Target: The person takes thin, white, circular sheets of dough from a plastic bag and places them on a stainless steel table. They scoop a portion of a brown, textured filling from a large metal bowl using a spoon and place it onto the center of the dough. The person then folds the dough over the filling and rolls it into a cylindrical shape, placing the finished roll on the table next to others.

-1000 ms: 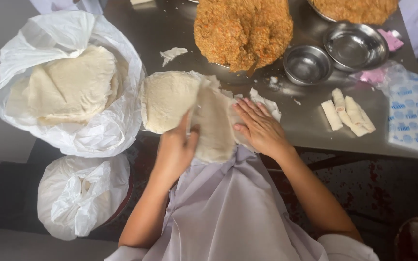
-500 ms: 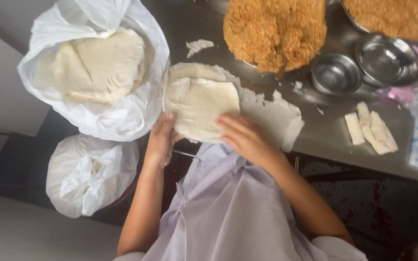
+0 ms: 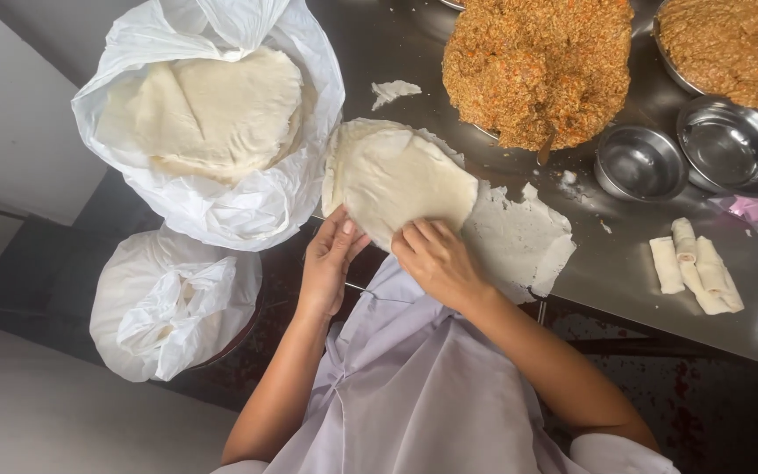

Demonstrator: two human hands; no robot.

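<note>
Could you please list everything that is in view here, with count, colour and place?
wrapper stack: one, pale cream, table edge, under both hands
torn sheet: one, white, right of the stack
wrapper scrap: one, white, above the stack
open bag of wrappers: one, white, upper left
tied bag: one, white, lower left
filling mounds: two, orange-brown, top
small bowls: two, steel, right
rolled rolls: about three, pale, far right
table: one, grey metal
left hand: at the stack's near edge
right hand: fingertips on the stack

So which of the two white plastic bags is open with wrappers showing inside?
The upper bag, beside the left hand: its mouth is spread open around a stack of pale wrappers. The lower bag shows only crumpled plastic.
</note>
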